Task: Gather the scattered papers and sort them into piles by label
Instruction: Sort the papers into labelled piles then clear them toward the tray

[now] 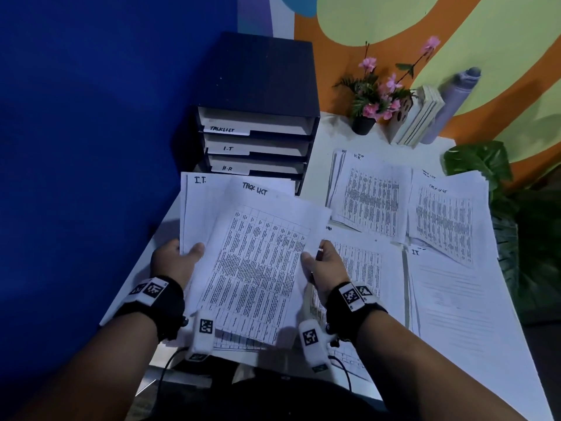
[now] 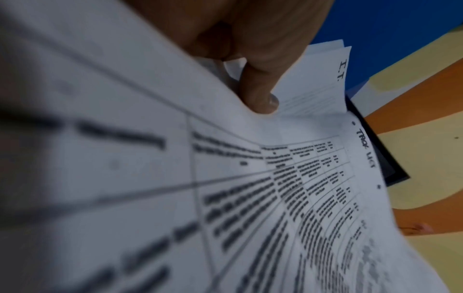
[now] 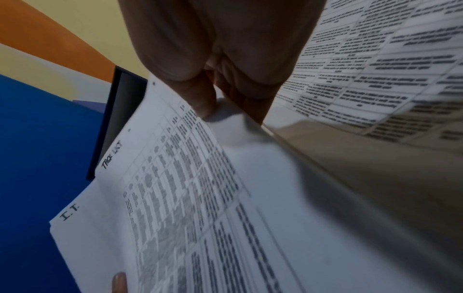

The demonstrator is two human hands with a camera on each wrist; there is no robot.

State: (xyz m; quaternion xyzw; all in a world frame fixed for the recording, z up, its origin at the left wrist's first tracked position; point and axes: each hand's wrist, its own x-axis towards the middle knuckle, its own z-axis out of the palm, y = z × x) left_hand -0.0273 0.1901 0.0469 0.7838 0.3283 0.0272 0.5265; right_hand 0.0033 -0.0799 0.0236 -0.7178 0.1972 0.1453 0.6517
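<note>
Above the near left of the white table (image 1: 318,141) I hold a fan of papers. On top lies a printed table sheet marked TASK LIST (image 1: 258,262) (image 2: 288,188) (image 3: 200,188). My right hand (image 1: 321,262) (image 3: 213,107) pinches its right edge, thumb on top. Behind it is a sheet marked I.T. (image 1: 197,202) (image 2: 318,83) (image 3: 87,228). My left hand (image 1: 182,256) (image 2: 260,95) grips the stack's left edge, thumb over the front. On the table lie an H.R. pile (image 1: 367,192), a task list pile (image 1: 446,214), an I.T. pile (image 1: 455,299) and a printed pile (image 1: 361,268) under my right hand.
A black drawer unit (image 1: 258,117) stands at the back left, its drawers labelled TASKLIST, I-T and H-R. A potted pink flower (image 1: 373,101), leaning books (image 1: 419,120) and a grey roll (image 1: 449,107) line the back. A leafy plant (image 1: 485,165) sits at the right.
</note>
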